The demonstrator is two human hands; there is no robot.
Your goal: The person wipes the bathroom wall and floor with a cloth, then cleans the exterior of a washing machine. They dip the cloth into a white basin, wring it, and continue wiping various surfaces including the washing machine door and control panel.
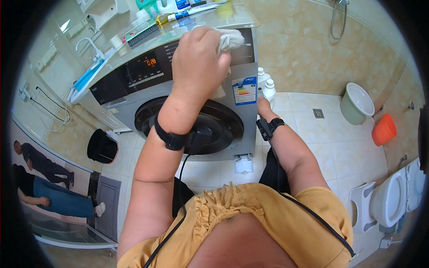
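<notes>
My left hand (pixel 199 62) is closed round a crumpled white cloth (pixel 231 40), raised in front of the right part of the washing machine's control panel (pixel 127 73). Part of the cloth hangs below my fingers. Lit orange digits show on the panel's display (pixel 151 61). The grey front-loading washing machine (pixel 248 123) has a dark round door (pixel 223 127), partly covered by my left wrist. My right hand (pixel 265 109) is low beside the machine's right edge, near two white bottles (pixel 269 90). Its fingers are mostly hidden. Each wrist wears a black strap with a cable.
Atop the machine lie a brush (pixel 142 35), a toothpaste-like tube (pixel 178 15) and several bottles. A small flap (pixel 244 164) hangs open at its base. A pale green basin (pixel 356 105), orange bucket (pixel 384 130) and toilet (pixel 389 198) stand right. Two people are at left, beyond a black bin (pixel 102 146).
</notes>
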